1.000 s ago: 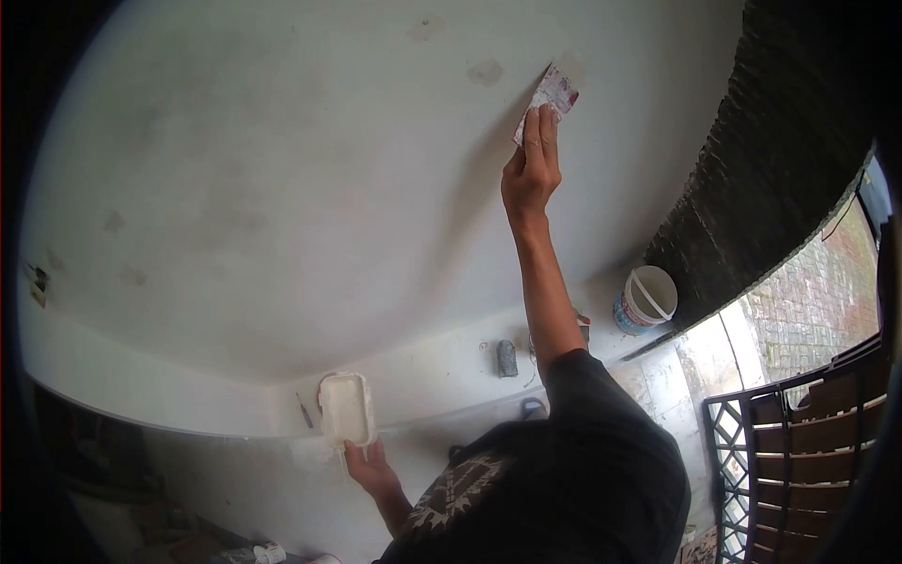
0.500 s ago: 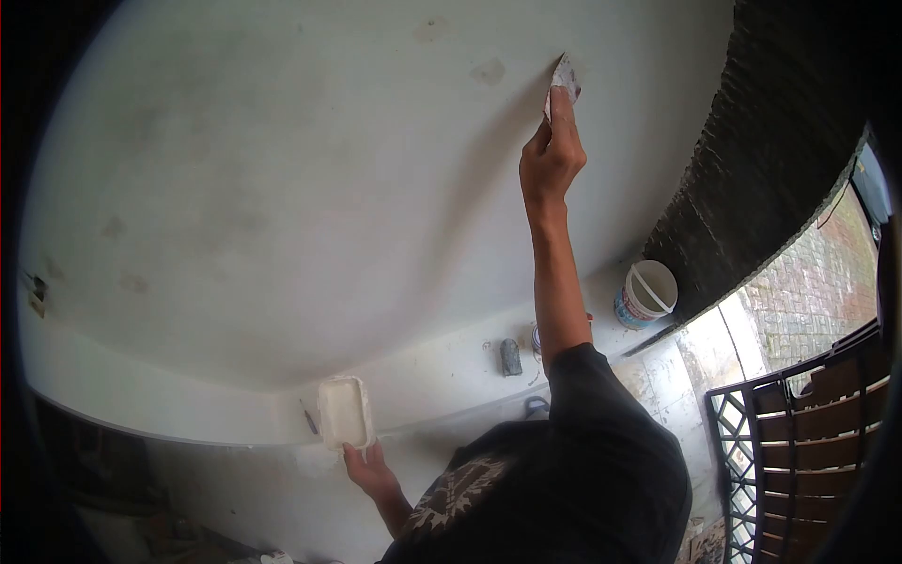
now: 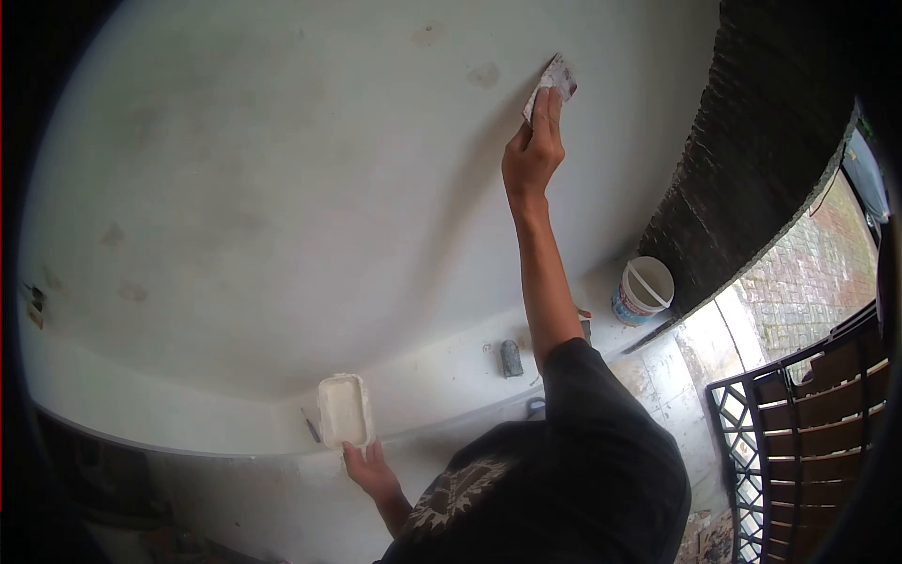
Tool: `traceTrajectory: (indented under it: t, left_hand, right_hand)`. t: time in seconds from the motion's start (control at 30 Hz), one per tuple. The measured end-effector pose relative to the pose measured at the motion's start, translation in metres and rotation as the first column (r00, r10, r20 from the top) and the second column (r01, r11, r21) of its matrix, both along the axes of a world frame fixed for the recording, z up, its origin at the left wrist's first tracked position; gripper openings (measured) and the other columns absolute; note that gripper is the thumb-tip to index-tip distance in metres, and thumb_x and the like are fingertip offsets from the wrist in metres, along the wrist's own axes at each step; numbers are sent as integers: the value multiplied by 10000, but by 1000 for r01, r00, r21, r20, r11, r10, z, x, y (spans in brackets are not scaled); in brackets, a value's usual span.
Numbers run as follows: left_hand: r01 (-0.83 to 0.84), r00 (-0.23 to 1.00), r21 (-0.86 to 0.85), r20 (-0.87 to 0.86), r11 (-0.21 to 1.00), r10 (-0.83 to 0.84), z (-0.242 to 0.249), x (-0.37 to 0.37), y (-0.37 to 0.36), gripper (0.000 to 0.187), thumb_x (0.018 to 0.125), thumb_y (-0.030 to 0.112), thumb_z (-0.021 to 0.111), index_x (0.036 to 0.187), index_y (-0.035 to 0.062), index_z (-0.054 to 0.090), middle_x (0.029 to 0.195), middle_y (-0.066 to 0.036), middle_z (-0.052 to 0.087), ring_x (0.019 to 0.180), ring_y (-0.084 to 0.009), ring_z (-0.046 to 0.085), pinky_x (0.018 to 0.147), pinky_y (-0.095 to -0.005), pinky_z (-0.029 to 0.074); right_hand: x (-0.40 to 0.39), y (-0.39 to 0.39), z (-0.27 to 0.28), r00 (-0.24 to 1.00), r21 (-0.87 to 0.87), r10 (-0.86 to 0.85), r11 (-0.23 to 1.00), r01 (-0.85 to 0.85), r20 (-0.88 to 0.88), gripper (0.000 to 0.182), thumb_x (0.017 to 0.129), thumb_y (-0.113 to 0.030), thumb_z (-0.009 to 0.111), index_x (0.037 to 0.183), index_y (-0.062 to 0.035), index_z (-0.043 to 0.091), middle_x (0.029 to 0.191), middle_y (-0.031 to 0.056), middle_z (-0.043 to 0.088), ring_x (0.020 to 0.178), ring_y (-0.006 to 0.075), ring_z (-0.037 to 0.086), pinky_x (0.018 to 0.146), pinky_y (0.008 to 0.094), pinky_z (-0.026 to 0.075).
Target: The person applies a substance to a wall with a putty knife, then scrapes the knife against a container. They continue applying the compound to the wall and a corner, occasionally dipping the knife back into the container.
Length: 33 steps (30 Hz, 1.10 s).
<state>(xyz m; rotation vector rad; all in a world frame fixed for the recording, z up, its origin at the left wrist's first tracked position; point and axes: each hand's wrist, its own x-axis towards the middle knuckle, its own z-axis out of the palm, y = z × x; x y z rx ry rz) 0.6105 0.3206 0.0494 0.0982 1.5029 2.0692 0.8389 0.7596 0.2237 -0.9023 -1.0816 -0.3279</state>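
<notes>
Along the ledge (image 3: 423,376) at the foot of the pale wall (image 3: 310,216), near its front edge and left of its middle, we have a shallow rectangular tray (image 3: 346,409) filled with whitish paste. Our left hand (image 3: 378,475) grips the tray by its near end, the fingers closed on its rim; we cannot tell whether the ledge bears any of its weight. Just beside the tray's left side lies a thin dark tool (image 3: 311,426).

High up, our right hand (image 3: 534,160) is at the wall, its fingers laid along a flat scraper (image 3: 552,86) and pinching it, the far edge tilted up and away from us. The scraper is smeared white, with reddish marks, and sits at the wall face, right of a dull grey patch (image 3: 484,74); we cannot make out how much of its edge touches.

Towards the right end of the ledge stands a white bucket (image 3: 643,291) with a blue and red label, its handle lying across the mouth, close to a dark rough panel (image 3: 733,179). Between tray and bucket, nearer our right forearm, a grey block-like object (image 3: 510,358) rests on the ledge. Past the panel we see brick paving (image 3: 813,282), and below it a brown slatted frame (image 3: 822,451).
</notes>
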Motion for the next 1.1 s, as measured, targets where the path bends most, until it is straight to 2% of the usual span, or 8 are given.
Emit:
traceTrajectory:
  t: [0.3,0.43,0.5,0.6,0.67,0.83,0.9,1.1]
  left_hand:
    - [-1,1000,-13,-3,1000,1,-1,-3,0,558,992,400,465,1370,9,342,1359,-127,371,1240,-287,410,1036,-404,392]
    - [-14,1000,-9,-19,1000,14,1,-2,1,683,939,421,560,1416,-3,315,1389,-152,410,1308,-305,383,1097,-417,315]
    - [-32,999,27,40,999,31,2,-2,0,686,935,425,564,1417,4,319,1389,-145,412,1307,-301,386,1095,-416,319]
    - [-45,998,52,49,998,42,-10,-8,-5,680,929,426,568,1416,14,333,1385,-140,417,1299,-300,399,1090,-414,328]
    - [-26,999,0,-36,1000,26,-17,-9,-10,676,927,426,570,1415,18,340,1384,-138,420,1291,-299,409,1086,-413,334]
    - [-22,984,-105,-181,994,3,-18,-2,-5,670,923,427,574,1412,26,354,1376,-132,428,1268,-297,434,1078,-409,346]
    - [-41,999,22,4,999,41,-9,5,2,672,923,427,575,1414,27,351,1381,-129,426,1267,-294,435,1078,-408,347]
    - [-57,997,5,44,998,57,-6,28,27,671,927,421,571,1417,23,344,1393,-129,417,1276,-296,428,1084,-410,340]
  right_hand:
    - [-16,-19,-20,984,-12,-18,1000,21,177,400,860,111,516,1259,78,520,1327,269,499,1243,410,483,1056,458,419]
    - [23,-43,7,998,100,-6,995,11,-55,323,894,91,495,1209,77,568,1137,225,645,1030,293,659,828,331,556]
    - [52,-32,12,890,151,254,966,-211,-379,239,976,-45,456,1152,88,549,1006,134,650,873,181,659,757,305,577]
    - [111,-8,10,713,227,474,879,-419,-516,236,972,-88,501,1169,39,521,1010,104,626,840,172,639,732,324,573]
    - [149,13,0,414,362,716,663,-655,-562,237,962,-131,545,1150,13,536,1000,88,620,894,180,618,742,335,528]
    - [208,55,-12,369,225,770,541,-811,-521,199,948,-145,582,1108,-30,550,987,65,613,890,171,604,783,358,504]
    - [217,66,-12,329,209,789,490,-846,-518,180,946,-140,585,1092,-38,556,983,64,612,880,170,603,787,358,499]
    - [214,80,-4,406,101,773,511,-853,-487,185,945,-174,595,1064,-32,591,938,54,621,855,163,600,765,337,496]
